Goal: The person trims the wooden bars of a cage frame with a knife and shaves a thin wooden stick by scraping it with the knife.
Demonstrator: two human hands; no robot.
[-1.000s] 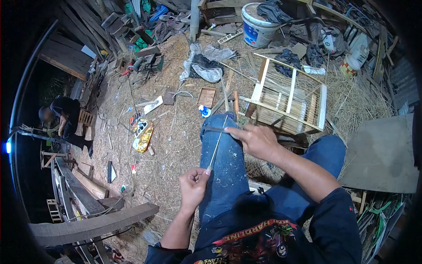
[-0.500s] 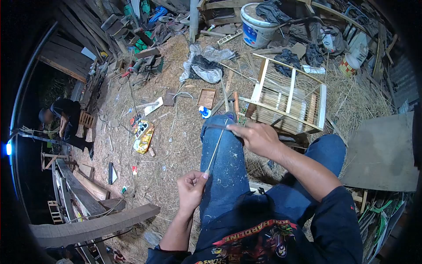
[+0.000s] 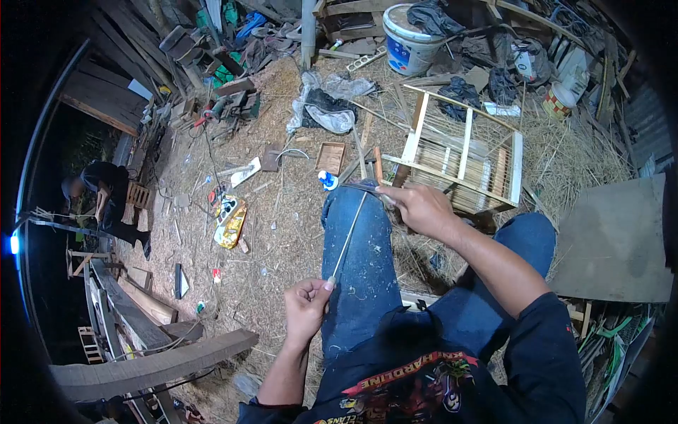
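My left hand (image 3: 306, 305) pinches the near end of a thin bamboo stick (image 3: 350, 232), which slants up and away over my jeans-covered left thigh. In my right hand (image 3: 422, 210) is a knife (image 3: 361, 187), its dark blade pointing left and lying across the stick near its far end, at my knee. The fingers hide the knife's handle. Just beyond the knee stands a blue-and-white bottle (image 3: 327, 180). A slatted wooden cage (image 3: 462, 152) lies past my right hand.
A small wooden tray (image 3: 331, 157), a yellow package (image 3: 231, 222) and plastic sheeting (image 3: 326, 113) lie on the shaving-strewn ground. A white bucket (image 3: 411, 46) stands at the back. Curved timber (image 3: 155, 366) juts in at lower left. Another person (image 3: 106, 191) works at far left.
My right hand has moved the knife slightly away from me along the stick, toward its far end. My left hand stays almost in place, still pinching the near end.
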